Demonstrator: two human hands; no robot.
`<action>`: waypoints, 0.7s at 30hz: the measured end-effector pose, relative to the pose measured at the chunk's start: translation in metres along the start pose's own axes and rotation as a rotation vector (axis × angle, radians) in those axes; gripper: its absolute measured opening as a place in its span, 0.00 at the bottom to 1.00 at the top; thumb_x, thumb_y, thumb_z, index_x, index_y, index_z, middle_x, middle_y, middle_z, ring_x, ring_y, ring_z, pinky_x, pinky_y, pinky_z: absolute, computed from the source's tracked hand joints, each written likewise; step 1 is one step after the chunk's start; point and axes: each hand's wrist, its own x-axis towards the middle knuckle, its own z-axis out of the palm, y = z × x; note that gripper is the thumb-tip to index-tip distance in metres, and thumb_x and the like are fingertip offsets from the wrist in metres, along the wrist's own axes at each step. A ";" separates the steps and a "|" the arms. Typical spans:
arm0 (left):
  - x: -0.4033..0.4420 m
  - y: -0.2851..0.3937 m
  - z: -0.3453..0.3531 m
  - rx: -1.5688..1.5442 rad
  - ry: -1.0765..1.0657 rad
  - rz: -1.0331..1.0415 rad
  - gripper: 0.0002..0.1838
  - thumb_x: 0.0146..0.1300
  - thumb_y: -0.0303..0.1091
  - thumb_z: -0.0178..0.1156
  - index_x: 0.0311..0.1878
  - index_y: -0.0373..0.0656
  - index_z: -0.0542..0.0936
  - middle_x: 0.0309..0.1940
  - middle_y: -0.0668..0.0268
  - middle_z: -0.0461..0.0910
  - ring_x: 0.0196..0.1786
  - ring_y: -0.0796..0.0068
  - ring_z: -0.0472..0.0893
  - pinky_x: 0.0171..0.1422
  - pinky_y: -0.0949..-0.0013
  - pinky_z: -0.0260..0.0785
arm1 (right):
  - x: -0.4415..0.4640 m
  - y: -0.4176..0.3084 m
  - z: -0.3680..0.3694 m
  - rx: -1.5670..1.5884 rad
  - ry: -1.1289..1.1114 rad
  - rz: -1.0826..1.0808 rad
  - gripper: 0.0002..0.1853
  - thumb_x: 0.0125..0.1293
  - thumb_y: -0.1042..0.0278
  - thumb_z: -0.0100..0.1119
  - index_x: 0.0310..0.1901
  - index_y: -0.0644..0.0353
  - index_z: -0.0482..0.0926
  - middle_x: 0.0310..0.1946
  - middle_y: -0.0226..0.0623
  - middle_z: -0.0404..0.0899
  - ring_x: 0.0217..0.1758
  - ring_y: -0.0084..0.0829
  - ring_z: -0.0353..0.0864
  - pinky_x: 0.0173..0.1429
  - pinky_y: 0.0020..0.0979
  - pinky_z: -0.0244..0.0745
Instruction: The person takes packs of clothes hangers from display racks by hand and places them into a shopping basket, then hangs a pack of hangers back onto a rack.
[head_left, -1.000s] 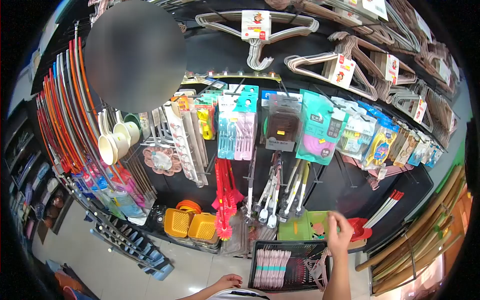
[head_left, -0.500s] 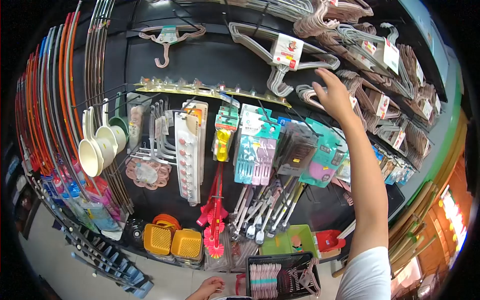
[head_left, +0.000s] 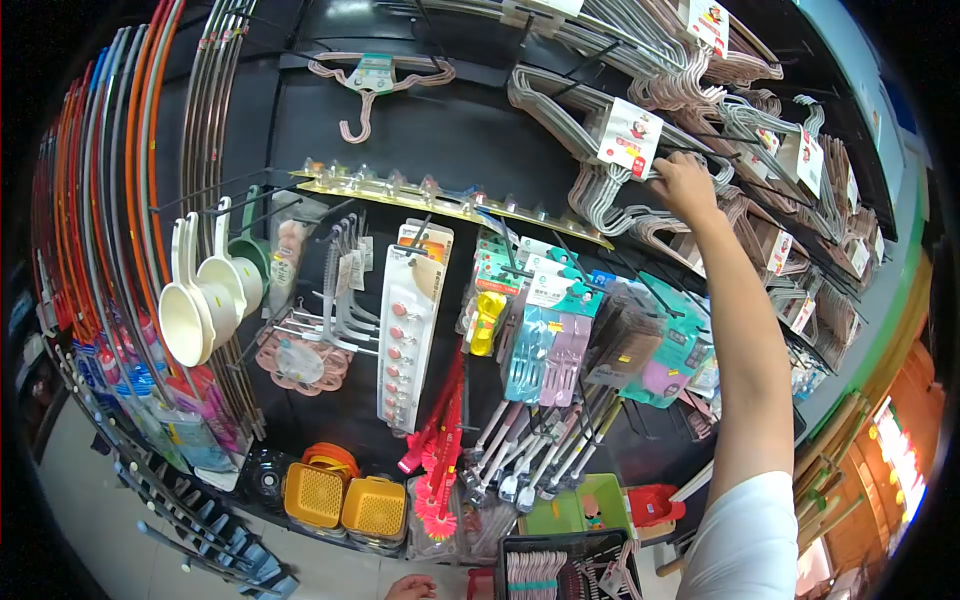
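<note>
Hanger bundle [head_left: 598, 190]: pale, with white card [head_left: 628, 140], hung high against the black wall panel [head_left: 480, 130]. Right hand [head_left: 685, 187]: fingers bent at the bundle, just beside the card; whether closed on it, I cannot tell. Left hand [head_left: 412, 588]: low, partly cut off, holding nothing visible; closure unclear. Handling, by my judgement: light, stiff, smooth, prone to snagging; best gripped at the gathered necks.

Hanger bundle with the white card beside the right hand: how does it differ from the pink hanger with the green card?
The hanger bundle bears a white card with red print; the pink hanger bears a greenish card. The hanger bundle is a thick stack, while the pink hanger looks thin. The right hand is beside the hanger bundle; no hand is near the pink hanger. Both hang hook-end down.
</note>
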 end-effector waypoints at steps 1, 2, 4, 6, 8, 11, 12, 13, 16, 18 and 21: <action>-0.005 0.005 0.000 0.007 -0.009 -0.004 0.17 0.65 0.31 0.54 0.57 0.39 0.76 0.51 0.60 0.80 0.49 0.67 0.81 0.51 0.64 0.76 | -0.004 0.004 -0.006 -0.009 -0.009 0.000 0.15 0.59 0.53 0.66 0.44 0.50 0.81 0.40 0.37 0.80 0.52 0.42 0.79 0.55 0.44 0.74; -0.010 0.012 0.003 0.014 -0.019 -0.006 0.18 0.65 0.31 0.54 0.58 0.39 0.75 0.51 0.59 0.80 0.49 0.67 0.81 0.52 0.64 0.76 | -0.008 0.005 -0.018 0.018 -0.007 -0.032 0.13 0.61 0.54 0.65 0.43 0.50 0.81 0.40 0.36 0.79 0.52 0.41 0.79 0.53 0.44 0.74; -0.003 0.007 0.001 0.022 -0.040 -0.008 0.18 0.65 0.32 0.55 0.57 0.39 0.76 0.51 0.59 0.81 0.49 0.68 0.81 0.52 0.64 0.76 | -0.014 0.007 -0.045 0.032 -0.024 -0.065 0.11 0.64 0.55 0.62 0.41 0.50 0.81 0.38 0.34 0.79 0.48 0.39 0.80 0.47 0.45 0.73; 0.004 0.007 0.000 0.037 -0.058 -0.011 0.18 0.66 0.32 0.55 0.57 0.38 0.76 0.51 0.59 0.81 0.49 0.68 0.81 0.52 0.65 0.76 | -0.019 0.015 -0.064 0.111 0.024 -0.105 0.11 0.65 0.54 0.61 0.41 0.52 0.80 0.36 0.36 0.79 0.44 0.43 0.81 0.46 0.45 0.73; 0.011 0.012 0.005 0.070 -0.085 0.051 0.16 0.66 0.33 0.57 0.55 0.38 0.78 0.48 0.59 0.81 0.49 0.68 0.81 0.51 0.64 0.76 | -0.022 0.018 -0.097 0.178 0.038 -0.093 0.12 0.66 0.54 0.60 0.40 0.53 0.79 0.35 0.38 0.78 0.43 0.46 0.80 0.45 0.46 0.73; 0.015 0.045 0.022 0.081 -0.159 0.111 0.13 0.65 0.33 0.59 0.51 0.40 0.79 0.46 0.60 0.82 0.49 0.67 0.81 0.50 0.64 0.76 | -0.023 0.027 -0.136 0.302 0.017 -0.090 0.12 0.67 0.56 0.60 0.43 0.55 0.81 0.37 0.43 0.79 0.43 0.50 0.79 0.45 0.45 0.74; 0.012 0.061 0.028 0.091 -0.165 0.100 0.13 0.65 0.33 0.59 0.51 0.40 0.79 0.46 0.60 0.82 0.49 0.67 0.81 0.50 0.64 0.76 | -0.026 0.023 -0.152 0.346 0.033 -0.102 0.13 0.68 0.57 0.59 0.46 0.55 0.81 0.38 0.46 0.80 0.44 0.51 0.79 0.46 0.45 0.74; 0.009 0.081 0.036 0.097 -0.246 0.120 0.14 0.67 0.29 0.58 0.55 0.40 0.77 0.49 0.62 0.81 0.50 0.70 0.81 0.53 0.66 0.75 | -0.027 0.029 -0.157 0.316 0.057 -0.138 0.13 0.69 0.57 0.59 0.48 0.55 0.81 0.38 0.46 0.80 0.44 0.51 0.79 0.47 0.44 0.74; -0.004 0.135 0.065 0.108 -0.371 0.173 0.17 0.69 0.25 0.57 0.61 0.40 0.74 0.53 0.63 0.80 0.52 0.74 0.80 0.57 0.70 0.74 | -0.034 0.023 -0.193 0.345 0.063 -0.123 0.13 0.69 0.59 0.59 0.48 0.57 0.81 0.38 0.47 0.79 0.44 0.51 0.78 0.49 0.43 0.73; -0.011 0.164 0.083 0.108 -0.417 0.210 0.18 0.70 0.26 0.56 0.62 0.40 0.72 0.54 0.62 0.79 0.53 0.74 0.79 0.57 0.70 0.73 | -0.042 0.018 -0.214 0.323 0.087 -0.126 0.13 0.69 0.59 0.59 0.48 0.58 0.81 0.37 0.47 0.79 0.44 0.50 0.78 0.48 0.43 0.73; -0.023 0.200 0.105 0.105 -0.529 0.341 0.18 0.72 0.29 0.57 0.63 0.39 0.71 0.55 0.62 0.78 0.52 0.74 0.79 0.56 0.69 0.73 | -0.064 0.005 -0.241 0.268 0.133 -0.142 0.12 0.68 0.60 0.60 0.46 0.59 0.81 0.36 0.44 0.79 0.43 0.49 0.78 0.47 0.43 0.72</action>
